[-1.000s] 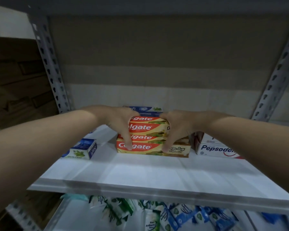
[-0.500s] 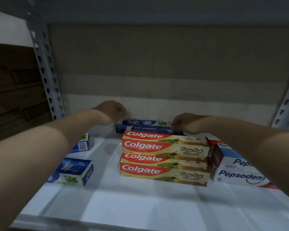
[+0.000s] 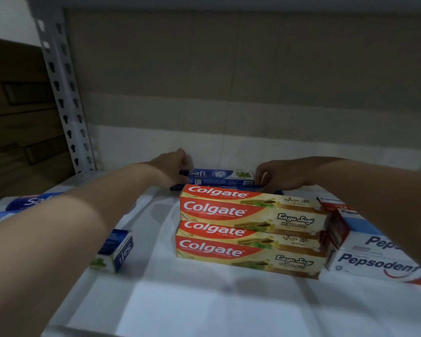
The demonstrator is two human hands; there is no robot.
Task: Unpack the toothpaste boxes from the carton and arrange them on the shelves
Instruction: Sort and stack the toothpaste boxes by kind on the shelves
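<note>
Two red-and-gold Colgate boxes (image 3: 250, 229) lie stacked in the middle of the white shelf (image 3: 204, 305). Behind them a blue Safi box (image 3: 219, 176) lies on another blue box at the back. My left hand (image 3: 173, 166) grips the Safi box's left end. My right hand (image 3: 282, 175) grips its right end, fingers curled round it. Both forearms reach over the shelf.
White Pepsodent boxes (image 3: 374, 254) are stacked to the right of the Colgate boxes. More Safi boxes (image 3: 118, 251) lie at the left, partly under my left forearm. A perforated metal upright (image 3: 63, 98) stands at the back left, with brown cartons (image 3: 17, 122) beyond it.
Both hands left the Colgate stack and reached to the back, taking hold of the ends of the top Safi box. The view moved closer to the shelf.
</note>
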